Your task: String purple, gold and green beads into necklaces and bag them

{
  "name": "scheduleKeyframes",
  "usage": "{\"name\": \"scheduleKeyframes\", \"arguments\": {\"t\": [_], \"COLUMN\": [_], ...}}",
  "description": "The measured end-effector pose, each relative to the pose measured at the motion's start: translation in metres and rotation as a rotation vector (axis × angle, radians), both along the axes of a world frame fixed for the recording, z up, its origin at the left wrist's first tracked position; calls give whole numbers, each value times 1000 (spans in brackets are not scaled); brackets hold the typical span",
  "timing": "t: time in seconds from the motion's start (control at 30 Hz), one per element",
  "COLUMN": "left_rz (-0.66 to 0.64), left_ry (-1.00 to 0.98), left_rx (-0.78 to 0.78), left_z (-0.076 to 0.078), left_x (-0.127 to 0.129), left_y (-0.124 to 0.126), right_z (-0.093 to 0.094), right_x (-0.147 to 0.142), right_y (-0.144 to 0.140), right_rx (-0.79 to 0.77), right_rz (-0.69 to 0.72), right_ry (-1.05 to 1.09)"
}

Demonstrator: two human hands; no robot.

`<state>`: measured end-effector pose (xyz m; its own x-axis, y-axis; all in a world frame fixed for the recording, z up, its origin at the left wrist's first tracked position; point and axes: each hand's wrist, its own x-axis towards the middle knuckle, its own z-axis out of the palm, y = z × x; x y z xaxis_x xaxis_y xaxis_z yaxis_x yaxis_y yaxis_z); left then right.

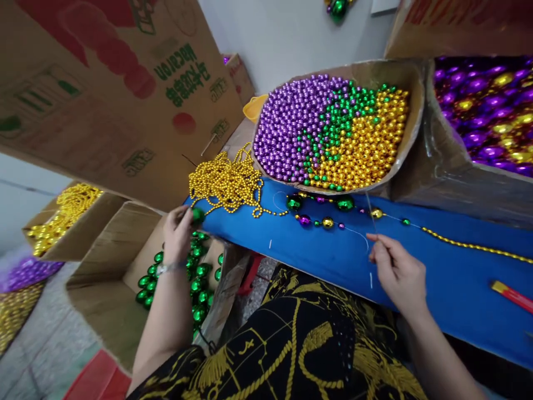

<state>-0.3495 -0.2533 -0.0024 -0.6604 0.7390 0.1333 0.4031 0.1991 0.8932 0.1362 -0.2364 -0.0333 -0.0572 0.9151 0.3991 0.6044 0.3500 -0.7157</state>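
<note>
1. Black-and-gold patterned clothing (300, 344) fills the bottom of the view, just under the near edge of the blue counter (458, 278).
2. Over that near edge, the right hand (395, 269) has its fingers pinched shut on a thin needle (370, 214) that stands nearly upright, its tip toward the rim of the bead tray.
3. From the needle, a thread with strung beads (328, 222) lies across the counter: large green, purple and gold beads in a loose curve, then a thin gold strand (470, 244) running off to the right.
4. At the counter's left corner, the left hand (178, 233) is closed on a green bead (198, 214), right above an open carton of green beads (195, 283) that stands beside the counter.
5. A heap of gold bead strings (227, 180) lies on the far left of the counter, touching the cardboard tray of loose beads (333, 133), which holds purple, green and gold ones and is tilted toward the person.
6. Open blue surface lies between the two hands and to the right of the right hand, out to a red-and-yellow tool (512, 295) near the right edge.
7. Cardboard boxes (104, 83) crowd the left and the back.
</note>
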Motion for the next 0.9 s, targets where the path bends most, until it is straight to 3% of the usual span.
{"name": "scheduleKeyframes", "arguments": {"t": [0.07,0.17,0.23,0.33,0.43,0.53,0.73,0.9], "left_rz": [-225,-625,-771,-863,-888,-880,-819,-817], "left_ry": [-328,-735,-937,-1154,-1286,-1295,-1345,-1260], "left_rx": [178,109,46,-25,-64,-49,-110,-78], "left_z": [19,28,24,13,6,2,-1,-7], "left_x": [49,132,177,219,238,246,246,243], "left_y": [37,78,92,99,101,103,107,109], "right_z": [1,4,5,4,1,-3,-11,-12], "right_x": [-15,-29,-32,-26,-18,-11,-6,-7], "right_y": [-2,-6,-8,-12,-14,-15,-15,-15], "right_rx": [79,187,228,222,196,186,189,206], "right_rz": [69,150,181,166,98,46,53,73], "right_ry": [-58,-103,-120,-159,-191,-199,-236,-261]}}
